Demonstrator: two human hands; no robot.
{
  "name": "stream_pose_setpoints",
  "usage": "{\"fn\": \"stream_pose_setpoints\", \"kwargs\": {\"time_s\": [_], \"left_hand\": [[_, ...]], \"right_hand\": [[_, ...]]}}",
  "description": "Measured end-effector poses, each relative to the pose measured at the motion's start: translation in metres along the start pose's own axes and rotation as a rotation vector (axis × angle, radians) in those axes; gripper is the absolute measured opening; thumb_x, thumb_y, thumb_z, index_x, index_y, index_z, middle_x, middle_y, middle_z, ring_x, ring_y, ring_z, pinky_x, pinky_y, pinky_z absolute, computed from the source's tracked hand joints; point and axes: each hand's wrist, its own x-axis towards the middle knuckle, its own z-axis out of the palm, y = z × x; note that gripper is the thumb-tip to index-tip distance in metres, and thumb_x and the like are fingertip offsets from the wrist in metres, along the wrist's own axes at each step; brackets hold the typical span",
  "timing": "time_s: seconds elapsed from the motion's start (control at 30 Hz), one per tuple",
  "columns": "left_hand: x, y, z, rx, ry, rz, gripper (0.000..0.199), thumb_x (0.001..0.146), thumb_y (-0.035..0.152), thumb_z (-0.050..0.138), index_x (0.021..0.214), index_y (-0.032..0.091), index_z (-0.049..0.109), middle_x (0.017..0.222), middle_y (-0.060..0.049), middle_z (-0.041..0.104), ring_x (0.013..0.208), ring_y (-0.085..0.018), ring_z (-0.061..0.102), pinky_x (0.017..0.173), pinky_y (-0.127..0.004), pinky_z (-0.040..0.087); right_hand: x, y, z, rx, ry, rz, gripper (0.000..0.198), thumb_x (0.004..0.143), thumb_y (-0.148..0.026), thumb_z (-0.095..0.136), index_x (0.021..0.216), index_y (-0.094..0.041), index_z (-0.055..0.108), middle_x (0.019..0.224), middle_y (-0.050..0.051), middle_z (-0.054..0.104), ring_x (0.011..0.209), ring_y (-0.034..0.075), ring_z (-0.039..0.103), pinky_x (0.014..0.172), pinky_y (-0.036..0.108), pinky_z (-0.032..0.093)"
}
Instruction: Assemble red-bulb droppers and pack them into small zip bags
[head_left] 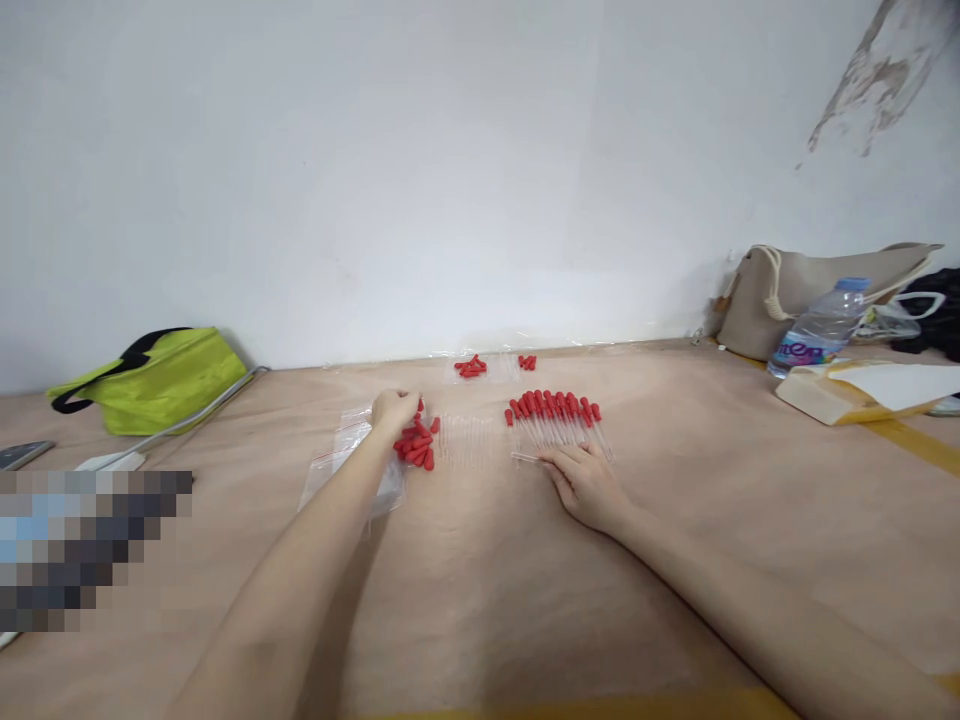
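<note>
My left hand [394, 412] has its fingertips pinched at a red rubber dropper bulb [421, 405], just above a small heap of the same red bulbs [415, 446]. My right hand [587, 484] is closed on a clear glass dropper tube [525, 457] whose end points left. Between the hands lies a row of bare glass tubes [465, 440]. Beyond my right hand, several droppers with red bulbs [555, 405] on their tubes lie side by side, bulbs toward the wall. Clear plastic bags [352, 440] lie under and beside my left forearm.
More red bulbs [471, 367] lie on clear plastic near the wall. At left are a yellow-green pouch [169, 385], a cable and a phone [24, 455]. At right stand a water bottle [817, 330] and a beige bag [757, 300], with an open paper packet [847, 390] before them.
</note>
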Motion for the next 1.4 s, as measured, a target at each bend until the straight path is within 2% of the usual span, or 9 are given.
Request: {"fn": "stream_pose_setpoints", "kwargs": {"time_s": [0.13,0.17,0.23,0.3,0.4,0.57,1.0,1.17,1.4], "left_hand": [[-0.04,-0.003,-0.004,-0.074,0.039,0.157,0.023,0.082,0.035,0.039,0.085,0.017,0.054,0.083,-0.004,0.064,0.075,-0.015,0.061,0.065,-0.024,0.042],[-0.054,-0.006,-0.003,-0.1,0.012,0.226,0.021,0.083,0.035,0.039,0.088,0.018,0.051,0.083,-0.002,0.064,0.074,-0.014,0.06,0.066,-0.023,0.043],[-0.081,-0.012,0.004,-0.183,-0.126,0.47,0.017,0.085,0.032,0.04,0.091,0.018,0.048,0.078,-0.002,0.062,0.07,-0.014,0.058,0.067,-0.025,0.043],[-0.103,-0.017,0.012,-0.24,-0.188,0.56,0.015,0.084,0.03,0.043,0.093,0.018,0.048,0.083,-0.003,0.061,0.075,-0.015,0.058,0.068,-0.026,0.044],[-0.118,-0.022,0.023,-0.247,-0.218,0.597,0.019,0.085,0.029,0.046,0.098,0.018,0.053,0.09,-0.005,0.06,0.08,-0.016,0.056,0.071,-0.028,0.044],[-0.122,-0.018,0.025,-0.216,-0.272,0.656,0.02,0.087,0.028,0.044,0.093,0.019,0.06,0.088,-0.004,0.06,0.081,-0.016,0.055,0.074,-0.027,0.042],[-0.127,-0.015,0.024,-0.295,-0.283,0.689,0.016,0.086,0.025,0.046,0.091,0.018,0.059,0.088,-0.004,0.061,0.082,-0.015,0.055,0.074,-0.026,0.042],[-0.126,-0.014,0.027,-0.314,-0.304,0.703,0.017,0.087,0.025,0.044,0.09,0.017,0.059,0.087,-0.004,0.061,0.082,-0.016,0.056,0.074,-0.026,0.043],[-0.129,-0.011,0.027,-0.356,-0.407,0.685,0.018,0.087,0.025,0.043,0.09,0.017,0.06,0.085,-0.002,0.063,0.079,-0.014,0.056,0.072,-0.024,0.043]], "right_hand": [[0.003,-0.002,-0.002,0.132,0.007,0.023,0.021,0.087,-0.02,0.035,0.095,-0.018,0.054,0.088,0.007,0.062,0.083,0.017,0.055,0.073,0.029,0.039],[0.006,-0.004,-0.003,0.169,-0.001,0.03,0.021,0.087,-0.02,0.034,0.094,-0.018,0.053,0.087,0.007,0.061,0.082,0.017,0.055,0.072,0.029,0.041],[0.012,-0.009,-0.005,0.223,-0.028,0.032,0.021,0.087,-0.021,0.033,0.094,-0.018,0.052,0.086,0.006,0.06,0.08,0.016,0.055,0.07,0.028,0.042],[0.018,-0.016,-0.005,0.255,-0.05,0.012,0.02,0.087,-0.022,0.033,0.094,-0.018,0.052,0.086,0.006,0.06,0.079,0.016,0.055,0.07,0.027,0.042],[0.022,-0.026,0.001,0.277,-0.043,-0.022,0.018,0.087,-0.023,0.036,0.09,-0.018,0.052,0.083,0.005,0.059,0.078,0.015,0.054,0.07,0.027,0.041],[0.013,-0.033,0.013,0.268,-0.03,-0.06,0.017,0.087,-0.024,0.038,0.089,-0.019,0.054,0.081,0.004,0.059,0.079,0.016,0.051,0.074,0.029,0.039],[0.01,-0.033,0.013,0.262,-0.045,-0.037,0.017,0.086,-0.021,0.039,0.09,-0.018,0.055,0.081,0.004,0.059,0.078,0.015,0.051,0.073,0.028,0.039],[0.01,-0.031,0.013,0.26,-0.075,-0.068,0.017,0.086,-0.021,0.041,0.085,-0.018,0.057,0.075,0.003,0.06,0.075,0.015,0.051,0.07,0.028,0.036],[0.009,-0.021,0.015,0.326,-0.069,-0.095,0.017,0.086,-0.021,0.044,0.088,-0.021,0.06,0.078,0.002,0.062,0.073,0.013,0.054,0.072,0.028,0.034]]}}
